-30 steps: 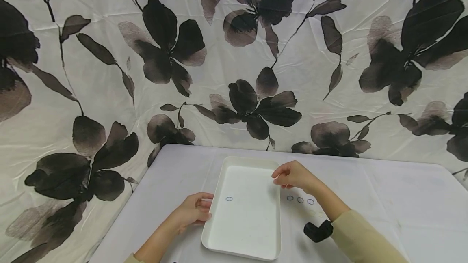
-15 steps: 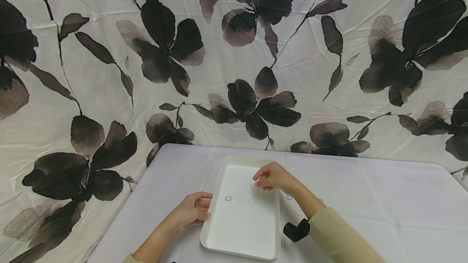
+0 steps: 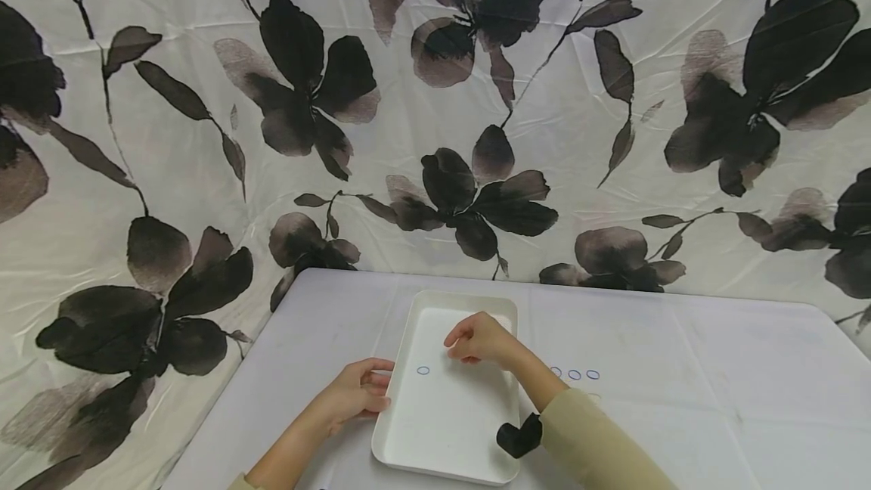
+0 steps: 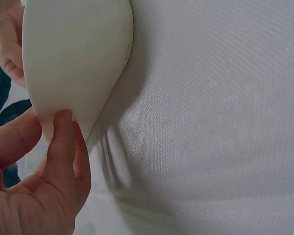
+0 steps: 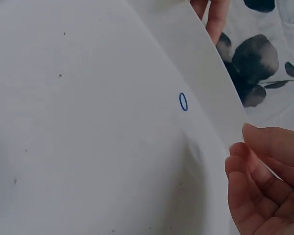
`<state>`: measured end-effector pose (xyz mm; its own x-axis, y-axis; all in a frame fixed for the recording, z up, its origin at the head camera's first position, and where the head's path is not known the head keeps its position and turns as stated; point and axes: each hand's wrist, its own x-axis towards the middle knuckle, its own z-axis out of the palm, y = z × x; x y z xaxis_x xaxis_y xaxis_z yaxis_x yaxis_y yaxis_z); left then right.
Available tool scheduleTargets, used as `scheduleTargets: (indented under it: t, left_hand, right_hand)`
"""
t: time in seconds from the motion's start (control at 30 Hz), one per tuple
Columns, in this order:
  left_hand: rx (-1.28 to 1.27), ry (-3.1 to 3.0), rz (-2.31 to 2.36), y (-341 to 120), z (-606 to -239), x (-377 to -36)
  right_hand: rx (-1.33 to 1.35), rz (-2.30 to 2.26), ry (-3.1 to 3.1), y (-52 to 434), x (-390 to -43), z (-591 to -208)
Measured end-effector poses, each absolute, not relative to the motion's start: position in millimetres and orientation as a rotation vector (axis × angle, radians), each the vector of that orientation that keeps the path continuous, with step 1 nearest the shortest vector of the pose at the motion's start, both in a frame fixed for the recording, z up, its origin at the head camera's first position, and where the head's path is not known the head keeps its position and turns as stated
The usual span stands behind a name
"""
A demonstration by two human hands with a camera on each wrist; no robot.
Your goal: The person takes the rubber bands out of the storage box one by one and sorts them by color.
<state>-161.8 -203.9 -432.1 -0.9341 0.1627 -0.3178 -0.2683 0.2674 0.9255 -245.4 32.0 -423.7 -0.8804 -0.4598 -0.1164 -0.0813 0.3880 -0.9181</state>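
White tray [image 3: 449,429] is seen low in the centre of the head view, lying on a pale tablecloth [image 3: 680,369]. Its left rim is gripped by the left hand [image 3: 357,393], whose fingers are curled against the edge, as is also shown in the left wrist view, where the thumb [image 4: 63,147] is pressed to the tray's outer wall [image 4: 73,54]. One small blue ring [image 3: 423,370] is seen lying inside the tray, toward its left side. The right hand [image 3: 476,339] is held over the upper middle of the tray with its fingers curled in; whether anything is pinched between them cannot be told. In the right wrist view, the fingertips [image 5: 255,161] appear at the lower right, apart from the ring [image 5: 183,102]. Three more blue rings [image 3: 574,374] are laid in a row on the cloth just right of the tray. A dark wrist device [image 3: 519,435] is worn below the beige sleeve [image 3: 592,437]. A flower-printed backdrop [image 3: 435,97] fills the upper frame.
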Motion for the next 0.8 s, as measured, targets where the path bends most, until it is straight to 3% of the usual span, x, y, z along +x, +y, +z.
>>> scheduleTargets:
  t: [0.8]
  left_hand:
    - [-0.028,2.172,1.738,-208,-433,-159]
  right_hand:
    - [-0.630,-1.237,2.598,-11,-236,-456]
